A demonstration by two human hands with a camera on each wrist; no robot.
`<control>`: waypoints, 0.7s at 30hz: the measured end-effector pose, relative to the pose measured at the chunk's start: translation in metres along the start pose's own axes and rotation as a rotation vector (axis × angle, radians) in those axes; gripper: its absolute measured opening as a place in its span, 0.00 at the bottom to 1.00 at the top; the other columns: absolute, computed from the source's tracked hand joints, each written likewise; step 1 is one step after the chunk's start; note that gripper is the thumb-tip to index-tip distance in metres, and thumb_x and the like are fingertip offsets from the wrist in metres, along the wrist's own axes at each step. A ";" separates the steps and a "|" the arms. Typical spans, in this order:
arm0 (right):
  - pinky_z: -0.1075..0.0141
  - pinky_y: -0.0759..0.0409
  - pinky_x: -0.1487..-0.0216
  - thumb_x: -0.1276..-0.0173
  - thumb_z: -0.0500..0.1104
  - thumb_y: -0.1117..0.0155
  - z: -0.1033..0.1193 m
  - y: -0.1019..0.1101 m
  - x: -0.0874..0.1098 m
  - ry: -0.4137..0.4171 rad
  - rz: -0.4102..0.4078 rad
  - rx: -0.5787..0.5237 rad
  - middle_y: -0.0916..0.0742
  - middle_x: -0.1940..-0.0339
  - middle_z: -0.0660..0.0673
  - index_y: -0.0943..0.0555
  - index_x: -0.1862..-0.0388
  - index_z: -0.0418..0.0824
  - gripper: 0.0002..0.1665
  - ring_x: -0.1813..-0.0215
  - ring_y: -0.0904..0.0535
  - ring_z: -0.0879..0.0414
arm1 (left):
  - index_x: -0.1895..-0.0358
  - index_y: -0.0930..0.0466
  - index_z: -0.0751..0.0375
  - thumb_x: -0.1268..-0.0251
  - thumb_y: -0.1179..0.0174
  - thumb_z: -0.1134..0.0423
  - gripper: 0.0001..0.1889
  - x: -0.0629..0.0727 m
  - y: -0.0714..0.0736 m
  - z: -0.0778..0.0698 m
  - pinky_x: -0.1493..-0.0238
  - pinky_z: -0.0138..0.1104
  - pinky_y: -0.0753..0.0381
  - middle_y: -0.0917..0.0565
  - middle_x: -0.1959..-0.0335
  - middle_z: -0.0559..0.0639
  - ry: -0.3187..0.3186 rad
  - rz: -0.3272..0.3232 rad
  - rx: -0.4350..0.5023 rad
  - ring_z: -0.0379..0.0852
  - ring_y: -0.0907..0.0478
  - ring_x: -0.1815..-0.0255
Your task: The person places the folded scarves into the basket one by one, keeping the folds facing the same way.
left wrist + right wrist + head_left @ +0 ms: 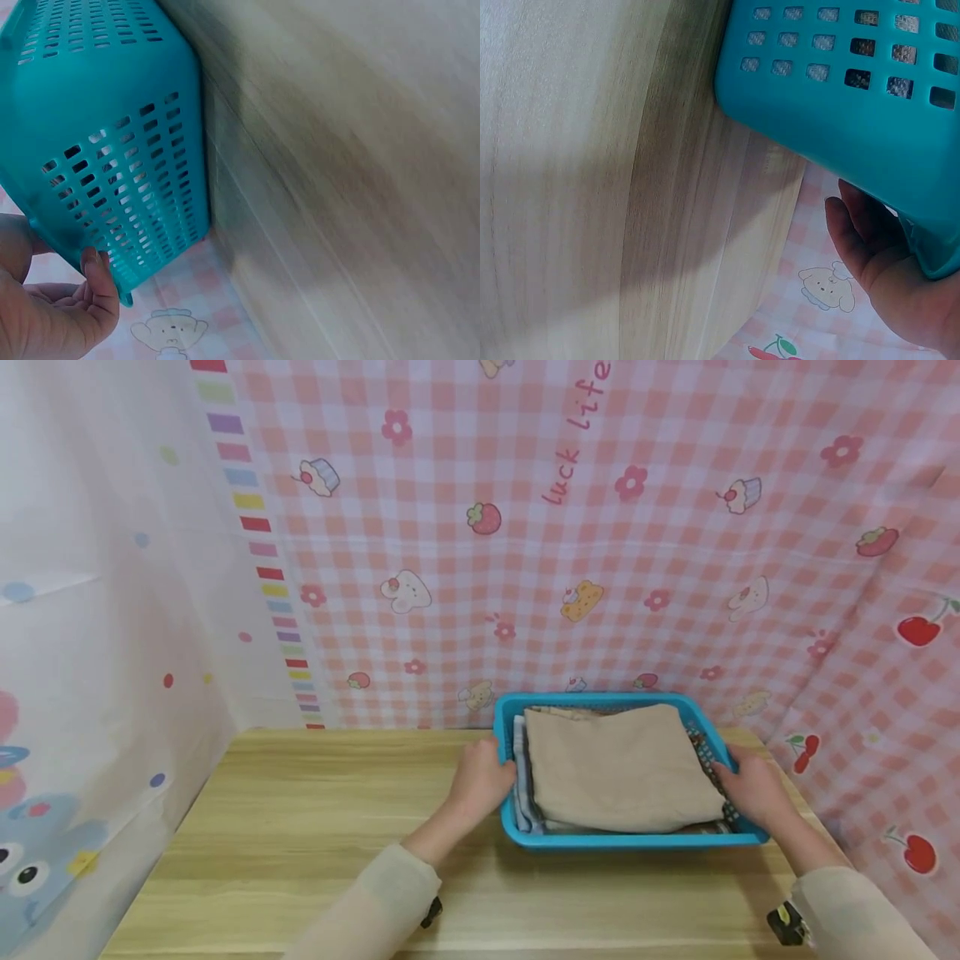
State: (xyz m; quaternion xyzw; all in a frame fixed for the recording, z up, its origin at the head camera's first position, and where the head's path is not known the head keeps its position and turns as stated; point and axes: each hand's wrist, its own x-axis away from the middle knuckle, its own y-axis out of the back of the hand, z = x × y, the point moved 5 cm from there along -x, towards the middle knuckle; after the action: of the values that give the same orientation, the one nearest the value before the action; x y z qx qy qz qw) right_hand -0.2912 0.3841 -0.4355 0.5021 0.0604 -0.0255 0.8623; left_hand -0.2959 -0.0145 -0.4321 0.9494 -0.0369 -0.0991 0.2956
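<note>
A blue plastic basket with slotted walls stands at the back right of the wooden table. Folded cloth fills it, with a beige folded cloth on top and a pale blue-grey one along the left side. My left hand grips the basket's left rim; in the left wrist view that hand has its fingers curled at the edge. On the opposite side my right hand holds the right rim. The right wrist view shows this hand under the rim, its fingers against the basket's wall.
The wood-grain table extends to the left and front of the basket. Behind it hangs a pink checked curtain, close to the basket's back rim. More printed cloth hangs at the right, and white cloth at the left.
</note>
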 end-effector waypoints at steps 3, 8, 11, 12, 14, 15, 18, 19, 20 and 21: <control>0.35 0.21 0.51 0.18 0.39 0.46 0.001 0.000 0.001 0.011 -0.006 -0.003 0.18 0.48 0.18 0.32 0.33 0.15 0.28 0.53 0.19 0.32 | 0.71 0.25 0.66 0.29 0.42 0.74 0.09 0.000 0.000 0.001 0.85 0.31 0.27 0.30 0.82 0.50 -0.002 -0.004 -0.007 0.42 0.28 0.85; 0.38 0.19 0.54 0.17 0.39 0.47 0.003 -0.001 0.002 0.004 0.008 -0.008 0.18 0.50 0.20 0.33 0.32 0.14 0.29 0.57 0.20 0.37 | 0.62 0.21 0.71 0.28 0.41 0.73 0.03 0.002 -0.001 0.004 0.85 0.30 0.27 0.28 0.81 0.50 -0.025 -0.015 -0.025 0.41 0.27 0.85; 0.39 0.19 0.55 0.17 0.39 0.47 0.005 -0.002 0.003 -0.009 0.020 -0.012 0.17 0.50 0.20 0.35 0.30 0.14 0.30 0.57 0.20 0.38 | 0.45 0.22 0.79 0.29 0.41 0.73 0.14 0.005 -0.001 0.007 0.86 0.30 0.29 0.27 0.81 0.51 -0.024 -0.022 -0.026 0.40 0.29 0.87; 0.38 0.19 0.55 0.17 0.39 0.47 0.006 -0.002 0.003 -0.013 0.021 -0.012 0.18 0.50 0.20 0.35 0.30 0.14 0.30 0.57 0.20 0.37 | 0.39 0.24 0.81 0.29 0.41 0.73 0.19 0.005 -0.001 0.008 0.86 0.29 0.30 0.27 0.81 0.51 -0.021 -0.024 -0.029 0.40 0.29 0.87; 0.38 0.19 0.54 0.18 0.39 0.47 0.007 -0.003 0.003 -0.017 0.021 -0.016 0.18 0.49 0.19 0.35 0.30 0.14 0.30 0.57 0.20 0.36 | 0.32 0.30 0.83 0.30 0.41 0.73 0.26 0.006 0.000 0.009 0.87 0.29 0.31 0.28 0.82 0.51 -0.019 -0.026 -0.023 0.39 0.30 0.89; 0.37 0.19 0.53 0.17 0.39 0.47 0.007 -0.004 0.003 -0.018 0.019 -0.018 0.18 0.48 0.19 0.35 0.30 0.14 0.30 0.56 0.19 0.36 | 0.30 0.32 0.83 0.30 0.41 0.73 0.28 0.006 0.001 0.010 0.87 0.29 0.31 0.28 0.82 0.51 -0.022 -0.027 -0.019 0.39 0.31 0.89; 0.36 0.19 0.52 0.17 0.39 0.47 0.008 -0.005 0.003 -0.021 0.019 -0.024 0.19 0.47 0.18 0.36 0.30 0.14 0.30 0.55 0.19 0.35 | 0.31 0.31 0.83 0.30 0.41 0.74 0.27 0.006 0.002 0.010 0.87 0.28 0.31 0.29 0.82 0.50 -0.032 -0.026 -0.014 0.38 0.31 0.88; 0.35 0.19 0.52 0.17 0.38 0.47 0.008 -0.005 0.004 -0.020 0.019 -0.026 0.19 0.47 0.18 0.36 0.30 0.14 0.30 0.54 0.19 0.34 | 0.31 0.31 0.83 0.30 0.41 0.74 0.27 0.006 0.002 0.011 0.87 0.28 0.31 0.29 0.82 0.50 -0.035 -0.025 -0.010 0.38 0.31 0.88; 0.35 0.19 0.51 0.17 0.39 0.47 0.008 -0.006 0.004 -0.023 0.022 -0.028 0.19 0.46 0.17 0.36 0.30 0.14 0.30 0.54 0.19 0.34 | 0.31 0.31 0.83 0.30 0.41 0.74 0.27 0.007 0.002 0.011 0.86 0.28 0.31 0.29 0.82 0.50 -0.036 -0.024 -0.006 0.38 0.31 0.88; 0.35 0.19 0.51 0.17 0.39 0.47 0.008 -0.006 0.005 -0.026 0.024 -0.030 0.19 0.46 0.17 0.36 0.30 0.14 0.31 0.53 0.19 0.33 | 0.30 0.31 0.83 0.30 0.41 0.74 0.27 0.007 0.003 0.012 0.86 0.28 0.31 0.29 0.82 0.50 -0.032 -0.022 0.001 0.38 0.31 0.88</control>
State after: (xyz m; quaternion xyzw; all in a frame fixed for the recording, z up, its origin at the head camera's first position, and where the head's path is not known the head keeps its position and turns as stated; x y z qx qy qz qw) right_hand -0.2867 0.3744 -0.4376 0.4893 0.0438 -0.0209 0.8708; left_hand -0.2912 -0.0243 -0.4416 0.9483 -0.0313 -0.1176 0.2932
